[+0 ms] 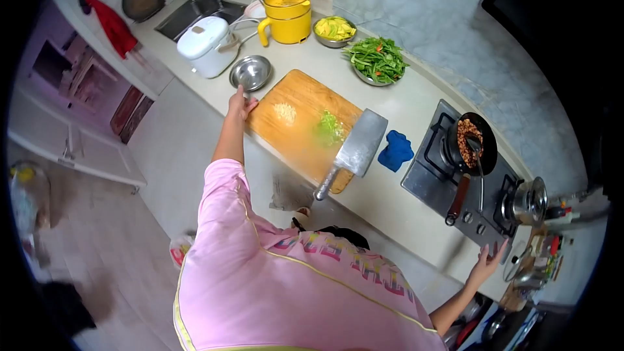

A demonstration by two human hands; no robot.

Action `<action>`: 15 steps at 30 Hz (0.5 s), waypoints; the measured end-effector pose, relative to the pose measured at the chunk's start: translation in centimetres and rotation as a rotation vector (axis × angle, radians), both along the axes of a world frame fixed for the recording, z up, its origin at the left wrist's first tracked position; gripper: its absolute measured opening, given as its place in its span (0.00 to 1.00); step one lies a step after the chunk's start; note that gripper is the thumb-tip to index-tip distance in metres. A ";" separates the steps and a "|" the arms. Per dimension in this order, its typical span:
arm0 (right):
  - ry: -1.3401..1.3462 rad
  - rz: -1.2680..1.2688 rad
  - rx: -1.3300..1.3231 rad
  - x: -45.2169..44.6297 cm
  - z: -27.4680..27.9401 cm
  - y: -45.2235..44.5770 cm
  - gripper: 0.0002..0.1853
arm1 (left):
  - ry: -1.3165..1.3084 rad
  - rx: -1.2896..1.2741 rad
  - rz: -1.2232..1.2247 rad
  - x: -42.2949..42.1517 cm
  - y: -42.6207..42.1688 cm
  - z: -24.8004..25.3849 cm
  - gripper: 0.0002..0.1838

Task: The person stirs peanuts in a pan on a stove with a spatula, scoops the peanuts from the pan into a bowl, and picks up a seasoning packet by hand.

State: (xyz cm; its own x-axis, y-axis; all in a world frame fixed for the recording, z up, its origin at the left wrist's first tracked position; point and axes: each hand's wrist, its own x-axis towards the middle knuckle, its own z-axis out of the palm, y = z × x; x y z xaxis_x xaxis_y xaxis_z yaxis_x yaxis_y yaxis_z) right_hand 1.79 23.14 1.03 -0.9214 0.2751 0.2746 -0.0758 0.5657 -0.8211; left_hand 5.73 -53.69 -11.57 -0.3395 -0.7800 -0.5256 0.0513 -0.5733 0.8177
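My left hand [242, 103] is at the counter's front edge, fingers apart. One finger points up by the rim of a small steel bowl [251, 73], and the others lie near the left corner of a wooden cutting board [302, 94]; whether they touch is unclear. Chopped garlic [285, 113] and chopped green pieces [330, 127] sit in two piles on the board. A cleaver [365, 143] lies across its right side, handle toward me. Out to the right, my right hand [489, 261] is open and empty, by the front corner of the gas stove [424, 181].
A wok [489, 131] with brown food and a spoon stands on the stove, beside a steel pot [528, 203]. A blue cloth [395, 151] lies left of it. Behind are green vegetables [378, 58], yellow slices [335, 27], a yellow cooker [290, 21] and a rice cooker [207, 45].
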 end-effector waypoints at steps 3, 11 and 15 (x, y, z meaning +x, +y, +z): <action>-0.090 -0.206 -0.059 4.6 0.0 -2.7 0.31 | 0.049 -0.014 -0.123 -2.0 -5.4 -3.2 0.25; -0.122 -0.341 -0.151 8.7 -2.4 -4.5 0.34 | -0.288 -1.086 -0.322 -3.2 -7.9 -2.0 0.25; -0.159 -0.273 -0.265 4.5 -4.1 -3.3 0.36 | -0.300 -1.421 -0.280 -2.0 2.9 8.6 0.31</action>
